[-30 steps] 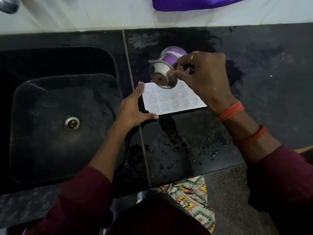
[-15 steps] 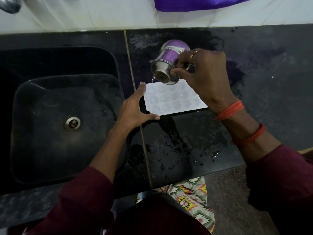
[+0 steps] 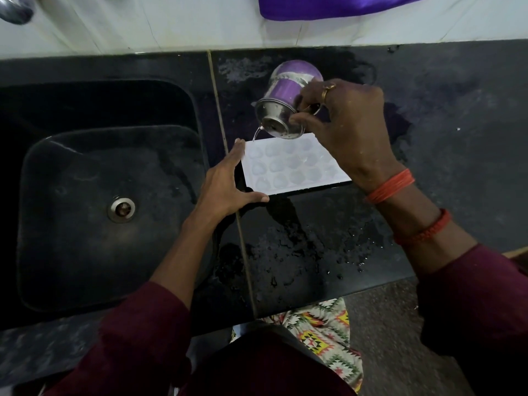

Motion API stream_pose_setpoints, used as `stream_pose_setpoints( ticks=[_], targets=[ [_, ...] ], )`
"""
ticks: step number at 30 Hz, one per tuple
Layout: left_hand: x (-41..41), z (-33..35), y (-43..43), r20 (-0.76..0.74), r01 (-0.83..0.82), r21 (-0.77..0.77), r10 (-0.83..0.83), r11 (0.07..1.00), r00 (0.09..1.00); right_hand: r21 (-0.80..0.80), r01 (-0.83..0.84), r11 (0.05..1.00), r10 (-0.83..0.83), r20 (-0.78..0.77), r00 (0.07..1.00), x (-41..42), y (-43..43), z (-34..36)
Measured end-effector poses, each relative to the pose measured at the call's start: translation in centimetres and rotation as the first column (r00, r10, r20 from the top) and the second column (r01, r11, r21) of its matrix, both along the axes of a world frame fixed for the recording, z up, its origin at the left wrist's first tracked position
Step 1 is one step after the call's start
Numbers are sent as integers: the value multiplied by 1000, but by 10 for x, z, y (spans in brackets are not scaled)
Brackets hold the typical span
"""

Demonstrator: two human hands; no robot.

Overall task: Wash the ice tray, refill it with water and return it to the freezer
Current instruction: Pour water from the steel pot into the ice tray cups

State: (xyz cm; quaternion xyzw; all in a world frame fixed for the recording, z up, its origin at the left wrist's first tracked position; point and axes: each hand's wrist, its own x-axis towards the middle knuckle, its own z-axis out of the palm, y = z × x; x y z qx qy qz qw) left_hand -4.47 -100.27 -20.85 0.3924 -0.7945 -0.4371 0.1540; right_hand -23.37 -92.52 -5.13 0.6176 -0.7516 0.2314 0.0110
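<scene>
1. Since the earlier frames, the cup [image 3: 285,104] had tipped further, and a thin stream of water [image 3: 257,134] had begun to fall from its rim. The left hand [image 3: 225,184] had stayed at the tray's corner.
2. The right hand [image 3: 348,130] held the cup above the far edge of the tray [image 3: 294,167]. Thumb and fingers were curled round the cup's side at the handle, and its mouth was tilted down and to the left.
3. The tray lay flat on the black counter [image 3: 314,238], just right of the sink [image 3: 100,195], with its long side running left to right.
4. The stream met the tray at its far-left corner.
5. The left hand's fingers were straight and pressed together along the tray's left short edge. The thumb was spread wide along the near edge, so the hand bracketed the near-left corner.
6. The tray's rounded cells were visible, but the fill level in each could not be determined.
7. Droplets and a wet patch lay on the counter in front of the tray.
8. A drain [image 3: 121,208] sat in the sink floor, and a purple cloth [image 3: 328,7] hung on the wall behind.
</scene>
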Motion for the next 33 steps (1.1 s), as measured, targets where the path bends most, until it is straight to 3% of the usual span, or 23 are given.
stream_pose_setpoints(
  ticks=[33],
  targets=[
    [0, -1, 0, 7, -4, -15, 4, 1000, 1000, 18, -2, 1000, 2, -34, 999, -9, 5, -6]
  ],
)
